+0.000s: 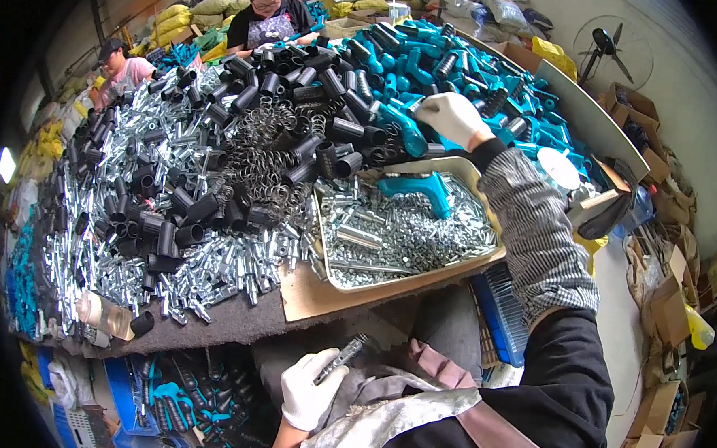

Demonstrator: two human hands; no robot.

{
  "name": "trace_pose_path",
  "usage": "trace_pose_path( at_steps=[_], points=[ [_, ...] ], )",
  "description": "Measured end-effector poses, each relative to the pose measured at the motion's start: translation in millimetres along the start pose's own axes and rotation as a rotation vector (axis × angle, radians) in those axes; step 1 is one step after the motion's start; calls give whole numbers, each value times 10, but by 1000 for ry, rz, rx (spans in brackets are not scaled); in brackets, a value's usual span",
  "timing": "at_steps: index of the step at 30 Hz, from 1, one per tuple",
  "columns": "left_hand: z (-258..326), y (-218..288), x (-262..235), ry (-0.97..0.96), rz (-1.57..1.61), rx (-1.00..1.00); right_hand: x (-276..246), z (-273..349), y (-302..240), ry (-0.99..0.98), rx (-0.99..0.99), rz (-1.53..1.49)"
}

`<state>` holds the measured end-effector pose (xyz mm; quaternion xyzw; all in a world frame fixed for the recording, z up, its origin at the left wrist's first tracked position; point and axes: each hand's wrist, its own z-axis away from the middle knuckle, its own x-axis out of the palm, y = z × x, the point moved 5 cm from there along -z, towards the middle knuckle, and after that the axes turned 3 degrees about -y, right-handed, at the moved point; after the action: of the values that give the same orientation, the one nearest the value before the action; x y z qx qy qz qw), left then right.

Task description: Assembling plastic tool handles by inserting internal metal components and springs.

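Note:
My left hand (313,388), in a white glove, is low in front of my lap. Its fingers wrap round a dark, short cylindrical part (343,357) that points up and to the right. My right hand (451,119), also gloved, reaches over the far side of the table. Its fingers are pinched at the edge of a teal plastic housing (404,129), and their tips are partly hidden. Below that hand a cream tray (499,254) holds small metal pins and screws. A teal pistol-shaped housing (421,188) lies on top of them.
Black tubes (201,208), coil springs (261,150) and shiny metal rods (234,270) cover the table. Teal housings are heaped behind a board (591,114). A clear bottle (104,314) lies at the left edge. Blue crates (504,313) stand under the table. Two people work opposite.

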<state>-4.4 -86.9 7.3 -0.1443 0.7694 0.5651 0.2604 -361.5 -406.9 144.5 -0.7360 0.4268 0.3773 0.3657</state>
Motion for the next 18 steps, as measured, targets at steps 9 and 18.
trace_pose_path(
  at_steps=[9, 18],
  points=[
    [-55, -128, -132, 79, -28, -67, 928, -1234, 375, -299, 284, 348],
    [-129, -172, -133, 61, -31, 43, 1188, -1334, 533, -661, 217, 539]
  ],
)
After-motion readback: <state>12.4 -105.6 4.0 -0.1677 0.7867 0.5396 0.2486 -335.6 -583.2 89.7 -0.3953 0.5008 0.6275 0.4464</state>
